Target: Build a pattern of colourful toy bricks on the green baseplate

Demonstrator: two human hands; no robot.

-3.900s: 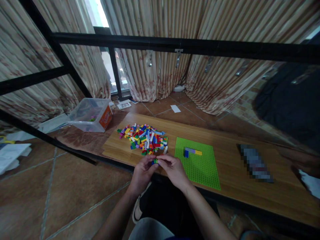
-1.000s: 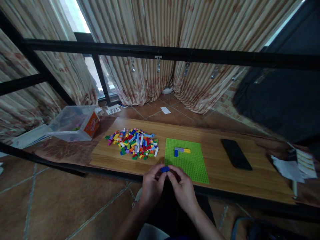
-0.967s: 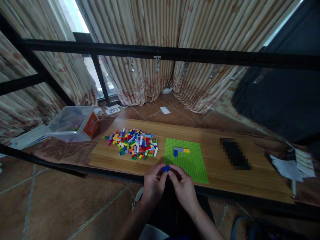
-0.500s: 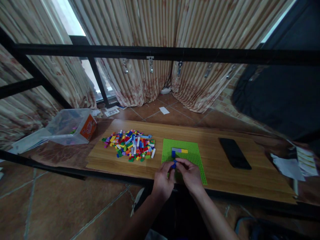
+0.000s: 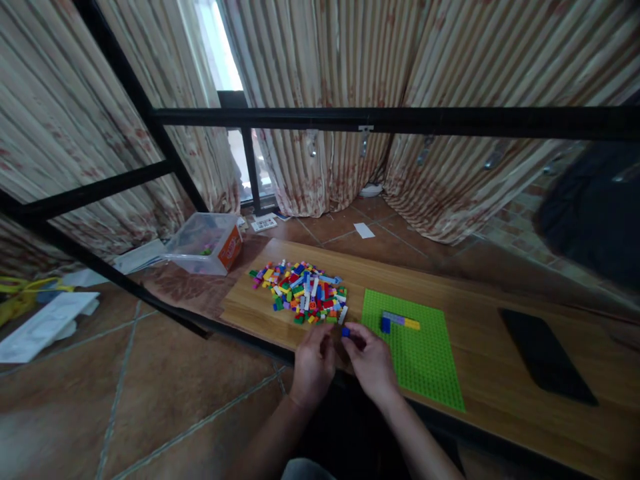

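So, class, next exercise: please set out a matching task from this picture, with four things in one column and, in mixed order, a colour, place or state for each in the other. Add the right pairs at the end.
Column one
1. Blue brick
2. Studded baseplate
3. Storage box
4. Brick pile

Column two
A. See-through, with an orange panel on one side
B. Many-coloured and loosely heaped
C. Held in the fingers of the right hand
D. Bright green and lying flat

Right pairs
1-C, 2-D, 3-A, 4-B
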